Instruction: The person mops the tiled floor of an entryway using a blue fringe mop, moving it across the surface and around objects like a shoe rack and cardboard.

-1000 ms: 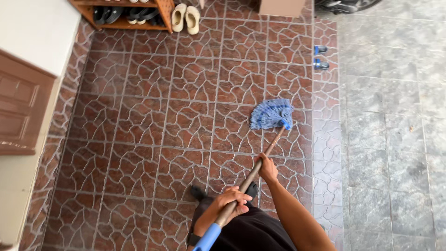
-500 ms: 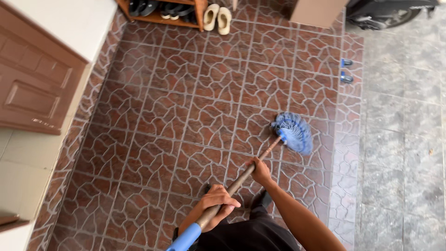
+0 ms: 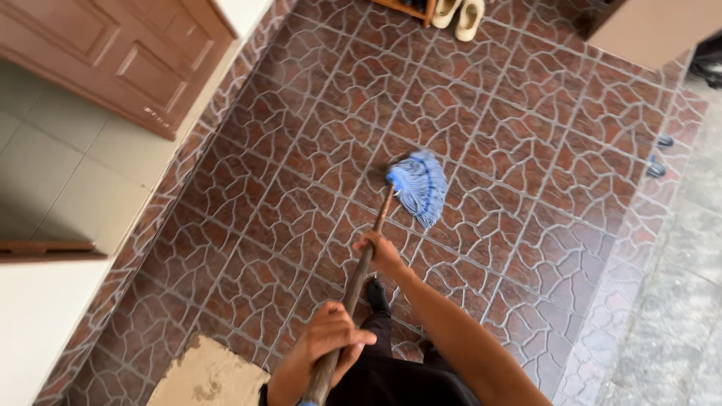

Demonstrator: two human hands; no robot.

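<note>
A: Where are your hands?

B: Your right hand [image 3: 382, 254] is closed round the mop handle [image 3: 359, 280] partway down; your left hand [image 3: 325, 336] grips it higher up, close to your body.

A: And the mop?

B: Its blue head [image 3: 418, 185] lies on the brown floor tiles [image 3: 301, 173], ahead of your foot [image 3: 377, 295]. Pale sandals [image 3: 459, 13] sit far off at the top, a wooden door [image 3: 120, 53] to the left.

Pale sandals [image 3: 459, 13] (a pair) sit beyond the brown tiled floor [image 3: 526, 240], wooden door [image 3: 128, 56] left.
</note>
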